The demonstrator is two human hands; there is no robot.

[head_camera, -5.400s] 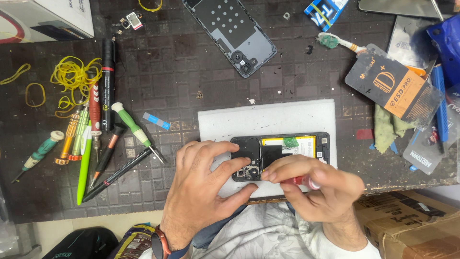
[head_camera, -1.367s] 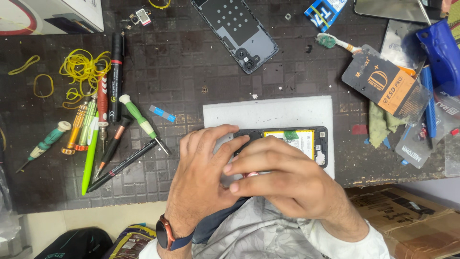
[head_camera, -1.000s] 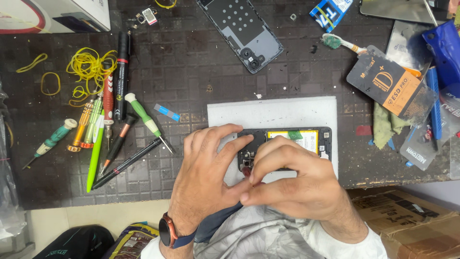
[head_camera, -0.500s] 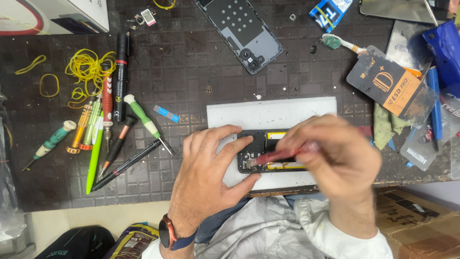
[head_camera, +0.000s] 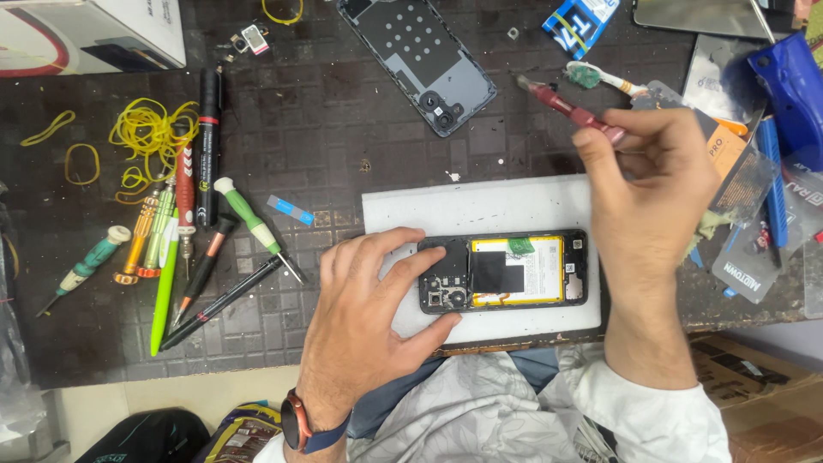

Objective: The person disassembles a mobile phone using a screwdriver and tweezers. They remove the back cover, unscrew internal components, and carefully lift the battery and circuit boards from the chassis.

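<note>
I brace the opened phone (head_camera: 503, 271) with my left hand (head_camera: 364, 321), fingers spread, while my right hand (head_camera: 647, 184) pinches the red screwdriver (head_camera: 570, 109) lifted toward 1 o'clock, so I judge re-seating the tip comes next.

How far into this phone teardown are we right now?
Done: the back cover is off and lies apart on the mat. In hand: the left hand steadies the open phone on the white pad; the right hand holds a red screwdriver raised clear. Left: battery and boards remain inside.

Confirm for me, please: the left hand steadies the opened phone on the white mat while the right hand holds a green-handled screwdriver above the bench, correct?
Not quite: the head view shows the screwdriver in the right hand has a red handle, not green. The left hand does steady the opened phone on the white mat.
</note>
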